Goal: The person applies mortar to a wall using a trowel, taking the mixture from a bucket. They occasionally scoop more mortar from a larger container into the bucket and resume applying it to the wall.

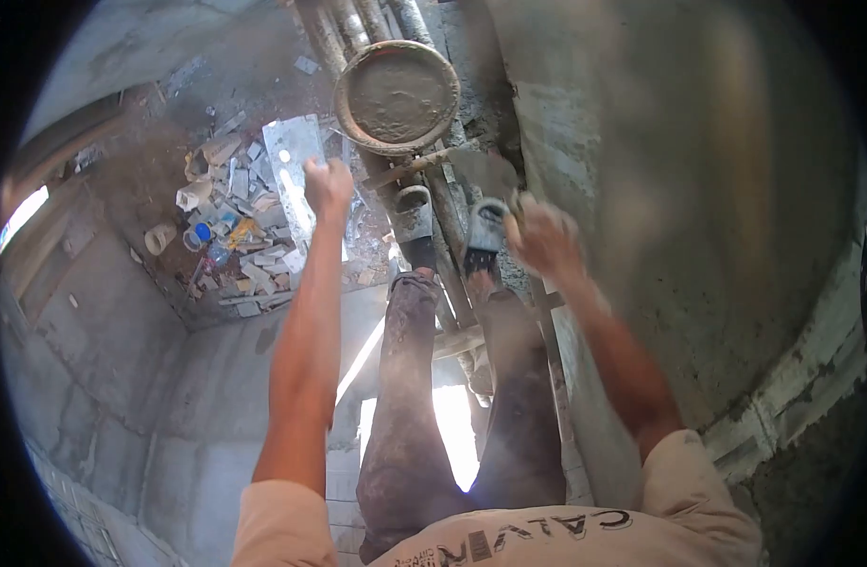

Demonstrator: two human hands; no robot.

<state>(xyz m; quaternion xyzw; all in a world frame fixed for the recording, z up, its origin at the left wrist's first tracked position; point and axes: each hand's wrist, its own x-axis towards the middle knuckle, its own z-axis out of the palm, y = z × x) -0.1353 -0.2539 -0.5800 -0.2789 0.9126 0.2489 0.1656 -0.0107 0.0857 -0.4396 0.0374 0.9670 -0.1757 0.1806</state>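
Observation:
My right hand [547, 236] is wrapped round the handle of a trowel. Its grey, mortar-smeared blade [485, 172] points up and left, above my right sandal [485, 222]. My left hand [329, 186] is closed in a fist, stretched forward on the left, and overlaps a pale, blotched board [290, 156] in this view; what the fist holds, if anything, is hidden. Ahead of my feet, a round pan [343, 111] full of wet grey mortar [400, 93] rests on the scaffold poles.
I stand on narrow scaffold poles [353, 26], high over the floor. Rubble and scraps [254, 213] lie heaped below on the left. A plastered wall [679, 227] rises close on my right. Bright light shows between my legs.

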